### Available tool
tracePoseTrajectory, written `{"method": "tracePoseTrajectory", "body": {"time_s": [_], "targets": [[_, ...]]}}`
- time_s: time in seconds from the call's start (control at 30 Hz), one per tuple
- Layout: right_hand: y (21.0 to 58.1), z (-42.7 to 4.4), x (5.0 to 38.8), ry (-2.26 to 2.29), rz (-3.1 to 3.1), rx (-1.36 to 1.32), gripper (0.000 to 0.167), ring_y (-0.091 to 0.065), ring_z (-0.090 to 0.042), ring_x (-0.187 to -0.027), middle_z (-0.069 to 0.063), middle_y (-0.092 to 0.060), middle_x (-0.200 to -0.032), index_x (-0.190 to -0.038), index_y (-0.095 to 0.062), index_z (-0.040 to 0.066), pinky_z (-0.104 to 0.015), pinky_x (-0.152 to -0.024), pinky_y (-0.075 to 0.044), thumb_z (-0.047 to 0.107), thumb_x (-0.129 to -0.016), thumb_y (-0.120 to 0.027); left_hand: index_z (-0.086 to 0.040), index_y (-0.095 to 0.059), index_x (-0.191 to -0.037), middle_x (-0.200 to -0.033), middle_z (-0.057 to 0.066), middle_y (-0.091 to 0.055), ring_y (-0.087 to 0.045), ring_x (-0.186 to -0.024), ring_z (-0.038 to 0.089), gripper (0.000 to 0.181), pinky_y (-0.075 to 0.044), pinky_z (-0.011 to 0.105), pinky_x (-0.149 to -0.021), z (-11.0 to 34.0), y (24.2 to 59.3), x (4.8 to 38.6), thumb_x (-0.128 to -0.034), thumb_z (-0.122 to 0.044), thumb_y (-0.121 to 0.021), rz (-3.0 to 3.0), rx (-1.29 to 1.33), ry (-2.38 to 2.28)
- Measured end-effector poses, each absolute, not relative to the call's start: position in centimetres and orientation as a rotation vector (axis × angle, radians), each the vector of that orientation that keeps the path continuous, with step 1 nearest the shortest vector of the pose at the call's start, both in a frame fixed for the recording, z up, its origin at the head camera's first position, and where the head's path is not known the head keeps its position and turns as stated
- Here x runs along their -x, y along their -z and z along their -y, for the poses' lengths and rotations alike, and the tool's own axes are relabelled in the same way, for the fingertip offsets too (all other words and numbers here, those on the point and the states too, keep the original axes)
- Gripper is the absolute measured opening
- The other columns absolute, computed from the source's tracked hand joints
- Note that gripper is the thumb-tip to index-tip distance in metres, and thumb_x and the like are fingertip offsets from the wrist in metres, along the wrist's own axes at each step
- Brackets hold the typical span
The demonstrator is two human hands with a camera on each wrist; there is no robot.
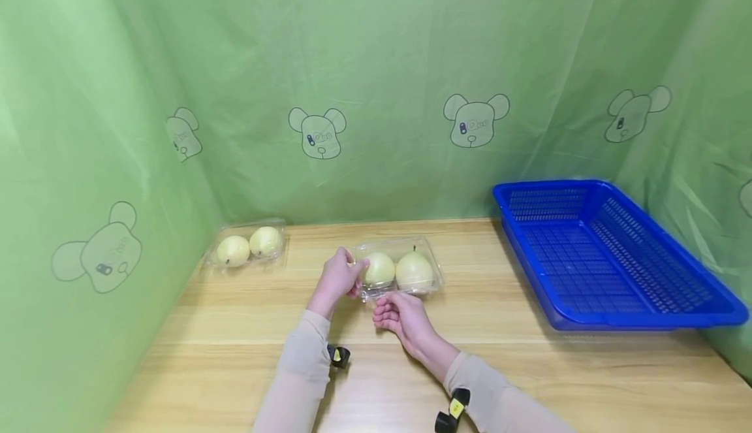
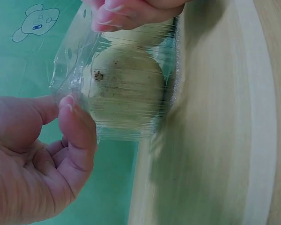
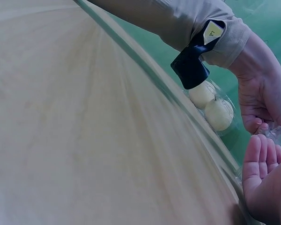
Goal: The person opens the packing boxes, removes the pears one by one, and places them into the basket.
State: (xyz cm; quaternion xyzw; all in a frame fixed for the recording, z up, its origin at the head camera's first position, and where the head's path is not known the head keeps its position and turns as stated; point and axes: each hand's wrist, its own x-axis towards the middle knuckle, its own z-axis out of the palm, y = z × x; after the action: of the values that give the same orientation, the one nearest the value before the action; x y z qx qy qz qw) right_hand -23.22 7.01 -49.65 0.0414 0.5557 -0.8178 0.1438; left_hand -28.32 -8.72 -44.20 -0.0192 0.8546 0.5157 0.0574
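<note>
A clear plastic clamshell box (image 1: 431, 247) with two pale yellow-green pears (image 1: 414, 271) stands on the table in front of me. My left hand (image 1: 341, 275) pinches the rim at its left front corner, thumb uppermost. At the middle of the front rim, my right hand (image 1: 405, 320) holds the edge at its fingertips, the other fingers loosely bent below. In the left wrist view, a pear (image 2: 126, 86) shows through the box's side, and the right hand (image 2: 136, 11) covers part of the front. The right hand's thumb is hidden in the right wrist view.
A second clear box (image 1: 282, 237) with two pears (image 1: 233, 251) lies at the back left by the green curtain (image 1: 388, 41). At the right stands a large blue plastic basket (image 1: 531, 270). Black wrist cameras (image 1: 339, 356) sit on both sleeves above the wooden table (image 1: 247, 328).
</note>
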Motion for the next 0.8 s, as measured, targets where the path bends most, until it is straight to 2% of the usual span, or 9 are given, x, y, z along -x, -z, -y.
{"method": "tracePoseTrajectory", "body": {"time_s": [0.27, 0.57, 0.67, 0.8], "targets": [[49.7, -6.6, 23.1, 2.36, -1.608, -0.115, 0.02, -0.062, -0.015, -0.065, -0.004, -0.063, -0.074, -0.089, -0.06, -0.002, -0.028, -0.066, -0.06, 0.008, -0.095, -0.045, 0.002, -0.044, -0.123, -0.059, 0.003, -0.054, -0.048, -0.04, 0.01, 0.045, -0.052, 0.029, -0.042, 8.6, 44.4, 28.2, -0.0993, -0.035, -0.053, -2.637, 0.039, -1.484], [49.6, -6.7, 23.2, 2.34, -1.587, -0.146, 0.021, -0.062, -0.015, -0.066, -0.004, -0.063, -0.074, -0.092, -0.061, -0.003, -0.028, -0.067, -0.059, 0.012, -0.096, -0.047, 0.002, -0.044, -0.126, -0.057, 0.001, -0.055, -0.051, -0.044, 0.011, 0.05, -0.058, 0.038, -0.052, 9.2, 44.8, 28.7, -0.0987, -0.039, -0.053, -2.607, 0.038, -1.564], [49.6, -6.7, 23.2, 2.332, -1.579, -0.154, 0.021, -0.063, -0.015, -0.066, -0.004, -0.064, -0.074, -0.092, -0.061, -0.003, -0.028, -0.068, -0.059, 0.013, -0.096, -0.048, 0.003, -0.044, -0.128, -0.058, 0.001, -0.056, -0.052, -0.045, 0.011, 0.052, -0.057, 0.036, -0.052, 9.4, 44.8, 28.9, -0.098, -0.039, -0.054, -2.561, 0.039, -1.605], [49.4, -6.8, 23.2, 2.331, -1.547, -0.171, 0.021, -0.064, -0.014, -0.066, -0.003, -0.065, -0.073, -0.09, -0.062, -0.001, -0.027, -0.067, -0.059, 0.014, -0.096, -0.049, 0.003, -0.043, -0.132, -0.06, 0.001, -0.056, -0.052, -0.046, 0.01, 0.054, -0.052, 0.026, -0.048, 9.6, 44.8, 29.0, -0.0972, -0.037, -0.056, -2.486, 0.064, -1.676]]}}
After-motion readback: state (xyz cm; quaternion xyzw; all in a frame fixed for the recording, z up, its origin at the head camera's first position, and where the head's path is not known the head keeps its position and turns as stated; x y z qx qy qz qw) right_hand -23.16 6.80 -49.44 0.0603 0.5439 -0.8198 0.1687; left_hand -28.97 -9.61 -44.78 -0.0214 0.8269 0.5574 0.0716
